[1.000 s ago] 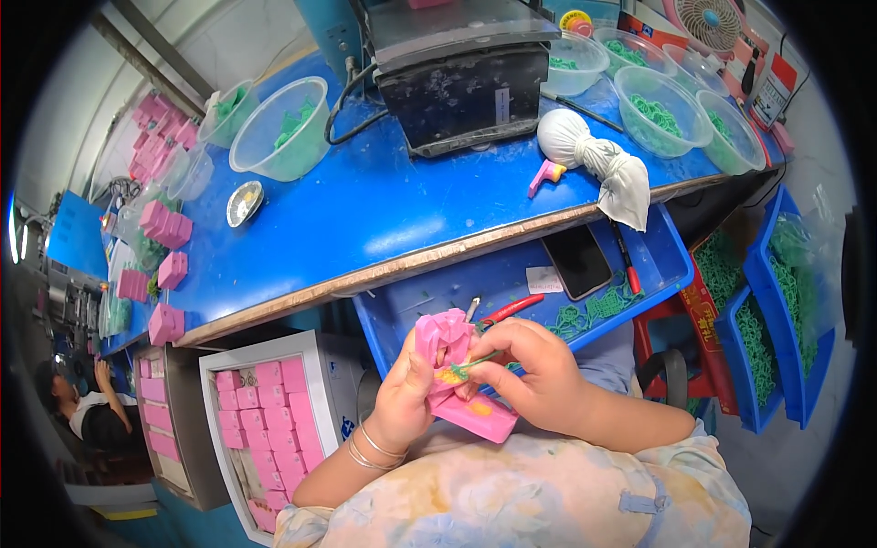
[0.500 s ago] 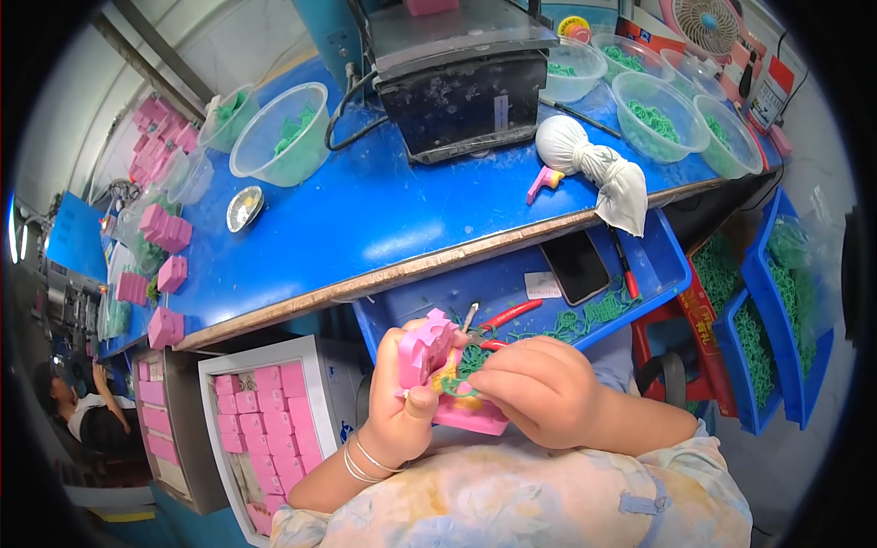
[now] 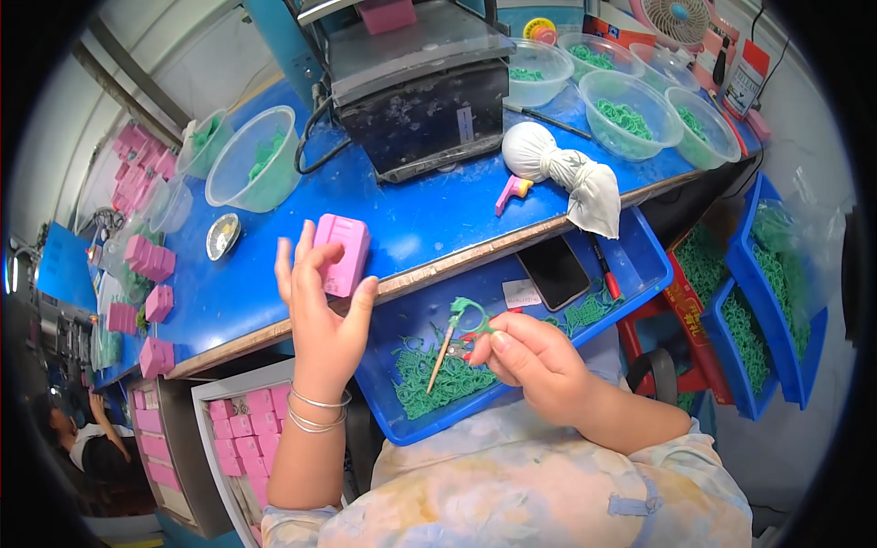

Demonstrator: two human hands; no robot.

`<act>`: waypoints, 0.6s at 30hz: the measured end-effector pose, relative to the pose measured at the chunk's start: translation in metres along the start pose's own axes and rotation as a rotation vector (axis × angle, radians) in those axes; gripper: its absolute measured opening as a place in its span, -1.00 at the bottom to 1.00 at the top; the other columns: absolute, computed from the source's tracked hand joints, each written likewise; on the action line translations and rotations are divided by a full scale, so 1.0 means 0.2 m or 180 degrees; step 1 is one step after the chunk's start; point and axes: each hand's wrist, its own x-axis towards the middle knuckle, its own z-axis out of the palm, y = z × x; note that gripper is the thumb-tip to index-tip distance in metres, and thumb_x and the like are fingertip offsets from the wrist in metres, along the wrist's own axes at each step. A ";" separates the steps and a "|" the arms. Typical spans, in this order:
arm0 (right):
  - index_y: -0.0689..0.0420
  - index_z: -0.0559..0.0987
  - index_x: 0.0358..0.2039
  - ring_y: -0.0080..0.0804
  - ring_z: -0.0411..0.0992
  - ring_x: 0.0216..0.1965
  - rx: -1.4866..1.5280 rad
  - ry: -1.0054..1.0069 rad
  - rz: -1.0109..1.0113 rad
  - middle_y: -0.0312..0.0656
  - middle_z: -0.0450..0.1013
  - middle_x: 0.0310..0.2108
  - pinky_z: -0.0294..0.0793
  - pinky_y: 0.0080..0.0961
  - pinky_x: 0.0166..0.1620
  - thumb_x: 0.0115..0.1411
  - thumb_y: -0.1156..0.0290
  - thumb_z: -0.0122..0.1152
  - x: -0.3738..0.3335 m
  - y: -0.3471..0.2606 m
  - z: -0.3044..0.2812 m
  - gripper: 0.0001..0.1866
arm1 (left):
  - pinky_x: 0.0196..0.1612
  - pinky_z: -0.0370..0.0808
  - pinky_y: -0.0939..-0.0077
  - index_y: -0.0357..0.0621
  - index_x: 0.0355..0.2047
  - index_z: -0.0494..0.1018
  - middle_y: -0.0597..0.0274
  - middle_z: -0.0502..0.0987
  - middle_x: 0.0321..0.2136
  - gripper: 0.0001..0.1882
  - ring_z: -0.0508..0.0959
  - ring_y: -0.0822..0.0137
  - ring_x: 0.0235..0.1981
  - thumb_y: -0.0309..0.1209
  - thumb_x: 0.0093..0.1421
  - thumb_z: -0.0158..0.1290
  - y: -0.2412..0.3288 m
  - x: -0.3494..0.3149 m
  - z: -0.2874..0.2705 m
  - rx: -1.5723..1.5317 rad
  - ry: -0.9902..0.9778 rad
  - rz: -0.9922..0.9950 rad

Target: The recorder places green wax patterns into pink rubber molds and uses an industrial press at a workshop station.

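Note:
My right hand pinches a thin green ring-shaped piece between thumb and fingertips, above a blue tray. A pink block mold sits at the front edge of the blue table. Around its near side my left hand has its fingers spread and thumb apart, and whether a fingertip still touches the block I cannot tell. Below the green ring a slim tan stick points down over the tray; I cannot tell if the two are joined. Red-handled pliers lie partly hidden behind the right fingers.
The blue tray holds green scraps, a phone and a red pen. A white cloth bundle and a small pink-yellow piece lie on the table. Clear bowls and a black machine stand behind.
The pink mold, held in my left hand before, now sits farther left on the table edge, closed. My left fingers have spread. The green piece is out of the mold, in my right hand.

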 end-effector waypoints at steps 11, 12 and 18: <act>0.22 0.42 -0.47 -0.60 0.20 -0.56 -0.1407 -0.0125 -0.1126 -0.31 0.25 -0.63 0.21 -0.54 -0.47 0.22 0.44 -0.11 0.01 0.08 0.05 -0.82 | -0.25 0.42 0.62 -0.30 -0.26 0.44 0.16 0.42 -0.22 -0.76 0.45 0.46 -0.29 -0.64 0.02 0.13 0.29 -0.29 0.03 -0.3705 -0.1335 -0.1270; 0.22 0.39 -0.52 -0.58 0.21 -0.56 -0.1532 -0.0189 -0.1039 -0.32 0.24 -0.64 0.21 -0.51 -0.49 0.20 0.44 -0.09 0.01 0.08 0.05 -0.81 | -0.29 0.42 0.59 -0.29 -0.30 0.45 0.14 0.44 -0.26 -0.79 0.46 0.42 -0.32 -0.65 0.01 0.13 0.28 -0.30 0.03 -0.3612 -0.1092 -0.1230; 0.18 0.32 -0.67 -0.60 0.14 -0.68 0.0504 -0.0238 0.0725 -0.36 0.19 -0.71 0.08 -0.56 -0.61 0.17 0.40 -0.05 0.03 0.13 0.07 -0.72 | -0.45 0.36 0.48 -0.25 -0.38 0.48 0.16 0.46 -0.44 -0.77 0.44 0.26 -0.49 -0.67 -0.11 0.13 0.29 -0.28 -0.03 -0.1314 -0.0424 0.1061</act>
